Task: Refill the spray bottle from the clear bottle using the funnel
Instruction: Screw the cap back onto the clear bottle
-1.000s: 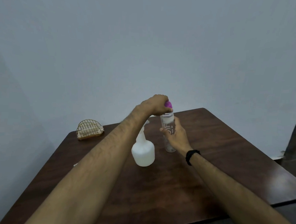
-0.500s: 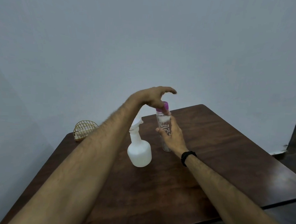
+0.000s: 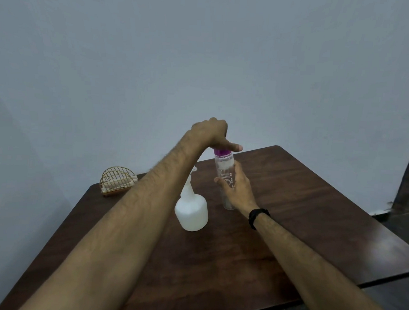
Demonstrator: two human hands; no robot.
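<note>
A tall clear bottle (image 3: pixel 224 166) with a purple cap (image 3: pixel 222 152) stands upright on the dark wooden table (image 3: pixel 302 207). My right hand (image 3: pixel 237 192) wraps around its middle and steadies it. My left hand (image 3: pixel 213 134) reaches over from the left and sits on top of the purple cap, fingers closed around it, one finger sticking out to the right. The white spray bottle (image 3: pixel 192 212) stands just left of the clear bottle, its nozzle partly hidden behind my left forearm. No funnel is in view.
A gold wire holder (image 3: pixel 117 181) with pale napkins sits at the table's far left corner. The table's front right edge drops to a dark floor. A grey wall lies close behind.
My left hand, lifted with fingers spread half a second ago, has come back down and closed on the purple cap. My right hand keeps hold of the clear bottle.
</note>
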